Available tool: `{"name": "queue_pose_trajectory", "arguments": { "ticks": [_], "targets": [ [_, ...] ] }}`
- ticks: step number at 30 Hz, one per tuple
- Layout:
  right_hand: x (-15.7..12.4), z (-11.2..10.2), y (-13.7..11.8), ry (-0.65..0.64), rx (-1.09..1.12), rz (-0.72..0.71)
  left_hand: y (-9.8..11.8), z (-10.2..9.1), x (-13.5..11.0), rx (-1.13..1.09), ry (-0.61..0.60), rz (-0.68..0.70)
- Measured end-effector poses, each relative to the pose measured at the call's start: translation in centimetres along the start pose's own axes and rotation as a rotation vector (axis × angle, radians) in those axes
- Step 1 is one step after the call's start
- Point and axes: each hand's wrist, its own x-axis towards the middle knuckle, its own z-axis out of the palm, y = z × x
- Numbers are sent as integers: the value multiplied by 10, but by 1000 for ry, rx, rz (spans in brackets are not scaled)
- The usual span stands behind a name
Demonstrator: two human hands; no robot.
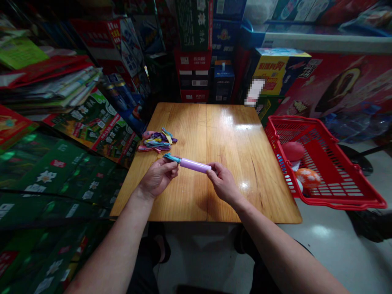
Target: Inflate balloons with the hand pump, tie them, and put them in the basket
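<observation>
Gripping a pale purple tube (195, 165) between them, the two bare hands hover just above the near half of the wooden counter (232, 139). The left hand (158, 177) has its fingers (173, 167) closed around the tube's left end, where a teal rubber neck (171, 158) sits pinched against it. The right hand (223, 183) pinches the opposite end with its fingers (211, 171) closed, so the tube lies roughly level and crosswise over the counter.

Just beyond the left hand, a small heap of deflated balloons (157, 141) in pink, blue, yellow and purple lies near the counter's left edge. To the right of the counter sits a red plastic basket (337, 202) holding a pink ball (293, 151) and an orange ball (308, 177). Green cartons (45, 175) bank up on the left, and a stack of printed boxes (192, 77) rises beyond the far edge.
</observation>
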Motion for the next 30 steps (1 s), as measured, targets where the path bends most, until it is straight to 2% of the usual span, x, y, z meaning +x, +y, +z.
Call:
{"name": "queue_pose_trajectory", "arguments": {
  "ticks": [3,9,19,25,30],
  "targets": [
    [0,0,-1,-4,-22,-20,0,-1,3,32,40,40],
    [-3,3,0,-3,-56,-65,-3,3,0,109,43,116],
    [-2,1,0,-25,-47,-110,-5,-1,-1,-21,0,46],
    [-1,5,6,-43,-8,-154,-17,3,4,-255,148,-26],
    [3,13,14,-50,136,-54,-27,4,9,-311,193,-59]
  ]
}}
